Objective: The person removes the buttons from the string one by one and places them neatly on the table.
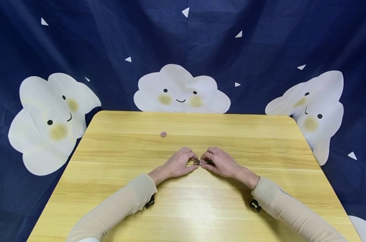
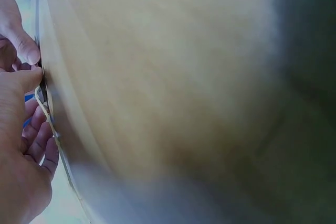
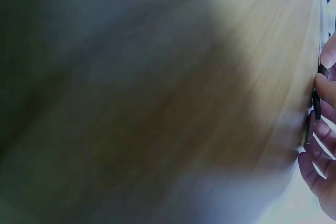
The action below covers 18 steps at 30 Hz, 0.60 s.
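Note:
In the head view, both hands meet over the middle of the table. My left hand (image 1: 179,163) pinches a small dark round button (image 1: 196,162) between thumb and index finger. A thin pale string (image 1: 189,164) runs from it under the left palm, and also trails down in the left wrist view. My right hand (image 1: 223,163) holds a pinkish button (image 1: 202,162) by its fingertips, right against the dark one. More dark discs (image 3: 316,103) show under the right fingers, partly hidden. Whether the string passes through the buttons cannot be made out.
One loose pink button (image 1: 163,134) lies farther back on the wooden table (image 1: 183,208), left of the hands. Behind the table's far edge hangs a dark blue curtain (image 1: 158,40) with white clouds.

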Each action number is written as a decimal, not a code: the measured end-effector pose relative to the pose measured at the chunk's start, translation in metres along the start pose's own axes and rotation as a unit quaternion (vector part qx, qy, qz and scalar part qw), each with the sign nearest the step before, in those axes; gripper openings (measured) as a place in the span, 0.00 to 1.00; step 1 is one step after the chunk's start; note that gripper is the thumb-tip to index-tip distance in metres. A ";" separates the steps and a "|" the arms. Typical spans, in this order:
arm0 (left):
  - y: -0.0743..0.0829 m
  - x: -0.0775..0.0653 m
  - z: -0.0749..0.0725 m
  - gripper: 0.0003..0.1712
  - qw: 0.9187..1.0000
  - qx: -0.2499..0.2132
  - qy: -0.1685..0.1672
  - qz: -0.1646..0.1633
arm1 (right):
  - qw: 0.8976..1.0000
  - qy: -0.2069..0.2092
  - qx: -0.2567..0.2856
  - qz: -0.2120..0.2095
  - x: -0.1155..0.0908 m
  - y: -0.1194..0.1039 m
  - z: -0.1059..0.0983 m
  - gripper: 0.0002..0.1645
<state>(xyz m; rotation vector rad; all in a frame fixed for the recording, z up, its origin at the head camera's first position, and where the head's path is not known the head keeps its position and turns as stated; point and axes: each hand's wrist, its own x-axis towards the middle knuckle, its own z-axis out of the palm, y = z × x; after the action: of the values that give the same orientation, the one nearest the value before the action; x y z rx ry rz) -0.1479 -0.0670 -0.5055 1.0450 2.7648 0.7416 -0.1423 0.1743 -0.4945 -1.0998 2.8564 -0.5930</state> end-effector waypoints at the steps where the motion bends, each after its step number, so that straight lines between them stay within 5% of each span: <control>1: 0.000 0.000 0.000 0.19 1.000 -0.001 0.001 0.001 | 1.000 -0.001 0.000 0.001 0.000 0.000 0.000 0.14; 18: 0.001 0.001 0.000 0.18 1.000 -0.020 -0.009 -0.015 | 1.000 0.002 -0.010 -0.001 0.000 0.000 0.001 0.17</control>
<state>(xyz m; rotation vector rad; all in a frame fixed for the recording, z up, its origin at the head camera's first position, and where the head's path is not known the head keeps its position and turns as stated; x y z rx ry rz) -0.1476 -0.0656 -0.5047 0.9954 2.7316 0.7772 -0.1421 0.1737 -0.4950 -1.1053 2.8712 -0.5686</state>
